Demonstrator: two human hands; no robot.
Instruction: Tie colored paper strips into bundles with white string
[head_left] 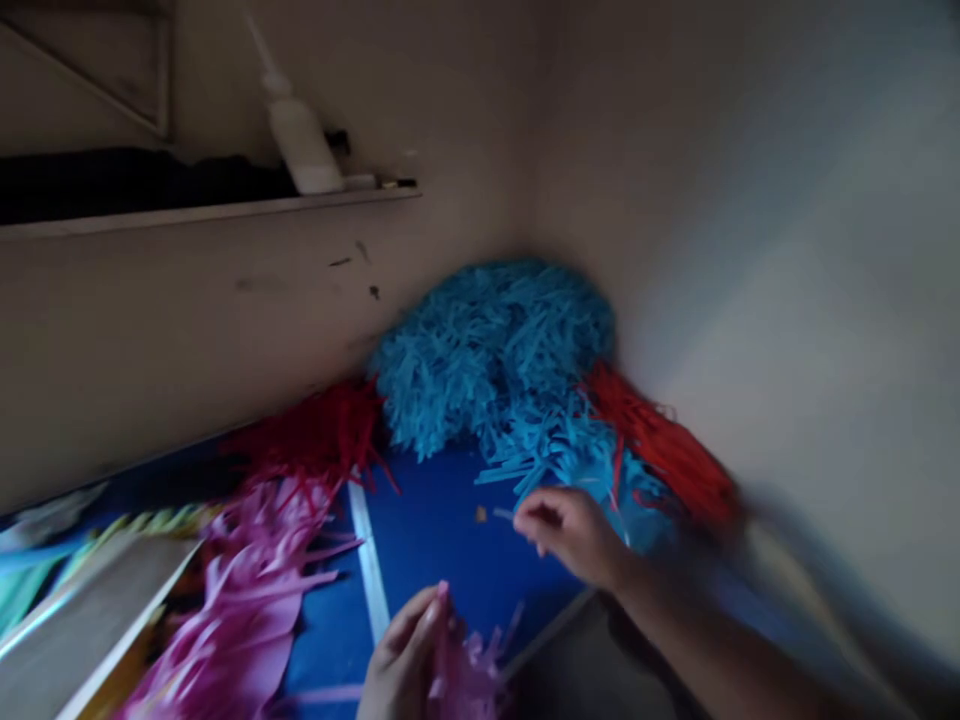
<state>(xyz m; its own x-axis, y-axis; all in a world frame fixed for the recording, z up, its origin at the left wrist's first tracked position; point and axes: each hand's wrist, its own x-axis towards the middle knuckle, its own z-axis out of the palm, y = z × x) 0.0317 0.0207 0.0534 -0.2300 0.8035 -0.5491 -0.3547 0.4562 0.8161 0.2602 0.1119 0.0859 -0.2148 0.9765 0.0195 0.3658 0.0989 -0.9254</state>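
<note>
At the bottom centre, my left hand (403,650) pinches a pink fringed strip (469,675), which looks like cut tissue paper and hangs beside the fingers. My right hand (574,530) is raised over the blue surface (427,520), fingers pressed together around a thin pale strip (504,514). Whether that strip is tape or paper, I cannot tell. More pink fringe (232,620) lies in a heap left of my left hand. Just beyond my right hand spreads loose light-blue fringe (555,440).
A large light-blue fringed mound (502,345) rests in the wall corner, between dark red fringe (315,430) and a red bundle (667,445). A grey flat board (97,610) lies at left. Above, a shelf (225,210) holds a white nozzle bottle (304,140).
</note>
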